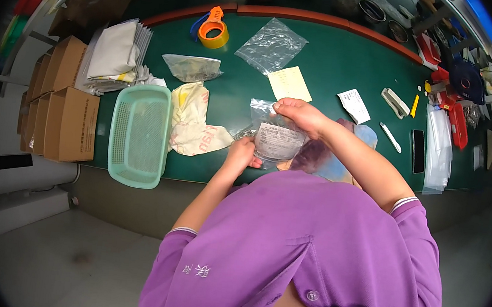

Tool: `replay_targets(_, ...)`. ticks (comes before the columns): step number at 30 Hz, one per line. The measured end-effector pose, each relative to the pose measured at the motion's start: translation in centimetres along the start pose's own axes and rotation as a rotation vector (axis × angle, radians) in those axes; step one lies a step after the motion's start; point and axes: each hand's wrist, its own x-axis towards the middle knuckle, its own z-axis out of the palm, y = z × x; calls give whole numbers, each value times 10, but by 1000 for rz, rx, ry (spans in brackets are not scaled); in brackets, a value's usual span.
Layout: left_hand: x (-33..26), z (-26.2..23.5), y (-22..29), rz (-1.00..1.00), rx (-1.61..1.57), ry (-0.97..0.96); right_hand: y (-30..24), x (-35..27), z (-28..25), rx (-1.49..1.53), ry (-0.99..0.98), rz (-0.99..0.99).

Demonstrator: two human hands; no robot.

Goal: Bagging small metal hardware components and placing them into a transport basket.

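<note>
Bag (276,140), clear, white-labelled, contents unclear, gripped by left hand (242,155) and right hand (303,115).

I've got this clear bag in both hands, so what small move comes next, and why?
Perhaps slide the right hand along the top edge of the clear bag, pressing it: that hand is at this edge, and the left hand holds the lower left side. Whether it's sealed, I can't tell.
</note>
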Motion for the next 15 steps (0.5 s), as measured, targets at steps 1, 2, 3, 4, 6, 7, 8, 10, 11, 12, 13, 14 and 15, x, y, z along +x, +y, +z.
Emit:
replay_targets(1,-1,0,1,-5,12,17,1,3,0,-10,1,-24)
replay_targets(2,-2,0,1,-6,16,16,2,3,-1,-6,2,-25)
replay_targets(3,-3,1,0,9,-4,14,2,3,-2,1,1,-20)
replay_targets(4,-3,1,0,25,-24,12,2,4,-2,7,-1,-15)
replay_targets(6,-3,1,0,28,-13,14,1,4,-2,3,3,-13)
replay_targets(7,-3,1,-1,29,-6,16,1,3,-1,-2,4,-7)
replay_targets(8,-2,0,-2,30,-2,16,1,4,-1,1,5,-9)
replay_targets(10,-2,0,-3,40,-2,11,0,4,-1,-7,-2,13)
replay_targets(11,-1,0,-3,41,2,10,1,4,-1,-4,0,10)
replay_targets(12,-1,-1,-3,40,19,11,3,6,0,-9,18,3)
replay_targets(13,-1,-1,-3,40,36,12,3,6,1,-13,35,-3)
replay_targets(14,-1,0,-2,39,40,11,3,6,2,-10,37,-5)
replay_targets(15,-1,0,-2,39,57,18,3,5,3,-1,27,-10)
